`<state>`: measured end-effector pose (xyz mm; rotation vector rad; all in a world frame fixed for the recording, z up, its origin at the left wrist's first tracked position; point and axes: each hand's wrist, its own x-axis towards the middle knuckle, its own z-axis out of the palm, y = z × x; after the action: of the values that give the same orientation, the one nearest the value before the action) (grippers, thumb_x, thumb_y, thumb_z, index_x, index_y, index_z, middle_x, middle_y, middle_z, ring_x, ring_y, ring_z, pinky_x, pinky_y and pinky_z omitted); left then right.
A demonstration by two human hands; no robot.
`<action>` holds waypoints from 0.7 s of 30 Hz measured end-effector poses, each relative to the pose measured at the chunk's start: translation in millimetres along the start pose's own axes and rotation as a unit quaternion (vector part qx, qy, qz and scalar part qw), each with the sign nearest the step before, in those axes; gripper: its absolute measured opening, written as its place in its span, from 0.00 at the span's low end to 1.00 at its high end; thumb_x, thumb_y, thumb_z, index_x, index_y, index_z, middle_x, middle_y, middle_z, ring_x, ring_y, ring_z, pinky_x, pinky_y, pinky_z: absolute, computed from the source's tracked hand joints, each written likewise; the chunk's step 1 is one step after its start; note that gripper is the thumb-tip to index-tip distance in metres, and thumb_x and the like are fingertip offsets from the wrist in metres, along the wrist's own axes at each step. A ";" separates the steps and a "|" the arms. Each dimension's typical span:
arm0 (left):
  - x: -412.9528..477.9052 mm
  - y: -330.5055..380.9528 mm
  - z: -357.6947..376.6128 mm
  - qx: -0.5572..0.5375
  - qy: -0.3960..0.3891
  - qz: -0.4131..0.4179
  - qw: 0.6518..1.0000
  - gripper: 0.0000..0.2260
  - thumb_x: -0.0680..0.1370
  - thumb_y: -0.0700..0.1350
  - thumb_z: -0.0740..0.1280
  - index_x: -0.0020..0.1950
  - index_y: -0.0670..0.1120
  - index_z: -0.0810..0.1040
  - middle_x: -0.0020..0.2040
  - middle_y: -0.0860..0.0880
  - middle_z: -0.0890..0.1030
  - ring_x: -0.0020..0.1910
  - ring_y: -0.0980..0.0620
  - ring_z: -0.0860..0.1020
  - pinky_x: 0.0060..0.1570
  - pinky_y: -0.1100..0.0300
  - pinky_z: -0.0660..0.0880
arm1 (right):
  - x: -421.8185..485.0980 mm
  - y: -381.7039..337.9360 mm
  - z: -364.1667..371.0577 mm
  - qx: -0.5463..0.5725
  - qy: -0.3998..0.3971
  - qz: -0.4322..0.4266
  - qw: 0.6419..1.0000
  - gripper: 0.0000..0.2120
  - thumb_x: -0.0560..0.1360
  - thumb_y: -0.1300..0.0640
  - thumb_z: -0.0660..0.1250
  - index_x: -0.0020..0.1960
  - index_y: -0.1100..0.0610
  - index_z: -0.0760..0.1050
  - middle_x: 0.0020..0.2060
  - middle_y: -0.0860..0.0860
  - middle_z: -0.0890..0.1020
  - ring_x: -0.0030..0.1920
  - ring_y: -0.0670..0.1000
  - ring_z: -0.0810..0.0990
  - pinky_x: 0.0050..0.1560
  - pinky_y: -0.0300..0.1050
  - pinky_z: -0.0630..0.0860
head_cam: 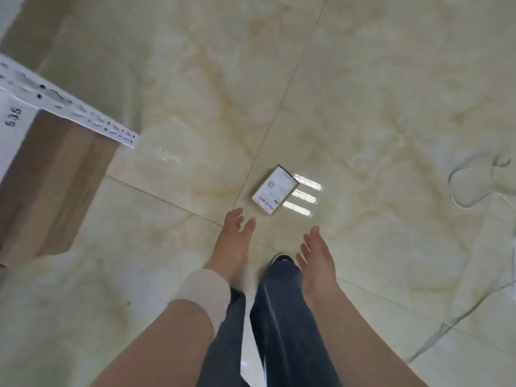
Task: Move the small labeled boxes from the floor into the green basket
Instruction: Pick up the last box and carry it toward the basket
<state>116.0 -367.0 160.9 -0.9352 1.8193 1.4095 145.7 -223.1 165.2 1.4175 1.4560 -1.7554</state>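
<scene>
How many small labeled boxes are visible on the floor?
1. The small labeled box lies on the floor, ahead of the left hand; others may be outside the view.

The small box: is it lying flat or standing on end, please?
The box lies flat on the floor, label facing up.

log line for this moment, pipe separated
phase: reach | left hand: open, empty, near box | right hand: open, empty | small labeled box: flat on floor, untouched | green basket: not in view
</scene>
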 end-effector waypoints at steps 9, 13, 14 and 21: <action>231.1 -27.1 58.3 0.040 -0.063 0.060 0.995 0.23 0.79 0.52 0.58 0.74 0.52 0.59 0.71 0.47 0.68 0.68 0.50 0.69 0.60 0.61 0.65 | 238.5 50.1 53.5 -0.083 0.006 -0.033 0.996 0.31 0.77 0.38 0.51 0.75 0.52 0.58 0.73 0.51 0.66 0.72 0.52 0.66 0.72 0.53 0.63; 277.0 -34.2 66.5 0.051 -0.082 0.083 0.992 0.22 0.79 0.52 0.58 0.72 0.52 0.62 0.65 0.50 0.74 0.57 0.56 0.75 0.54 0.66 0.71 | 283.1 65.0 71.3 -0.067 0.024 -0.116 0.991 0.31 0.74 0.36 0.52 0.71 0.52 0.63 0.62 0.53 0.75 0.60 0.49 0.77 0.59 0.43 0.76; 282.6 -33.8 68.2 0.050 -0.088 0.097 0.990 0.21 0.79 0.51 0.58 0.72 0.52 0.64 0.62 0.52 0.75 0.52 0.61 0.76 0.50 0.72 0.72 | 287.8 66.0 74.9 -0.059 0.037 -0.127 0.989 0.33 0.72 0.33 0.52 0.71 0.51 0.63 0.61 0.53 0.74 0.59 0.48 0.77 0.58 0.44 0.77; 271.4 -29.3 68.2 0.009 -0.124 0.109 0.986 0.17 0.79 0.47 0.59 0.69 0.54 0.65 0.59 0.55 0.76 0.54 0.65 0.77 0.54 0.70 0.74 | 279.7 64.5 85.5 -0.016 0.040 -0.116 0.992 0.43 0.61 0.20 0.51 0.69 0.42 0.64 0.64 0.53 0.72 0.69 0.55 0.68 0.68 0.59 0.67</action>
<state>-0.9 -345.5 -94.2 -0.5338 1.7804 1.5625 60.6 -251.0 -120.6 1.3629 1.7449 -1.8185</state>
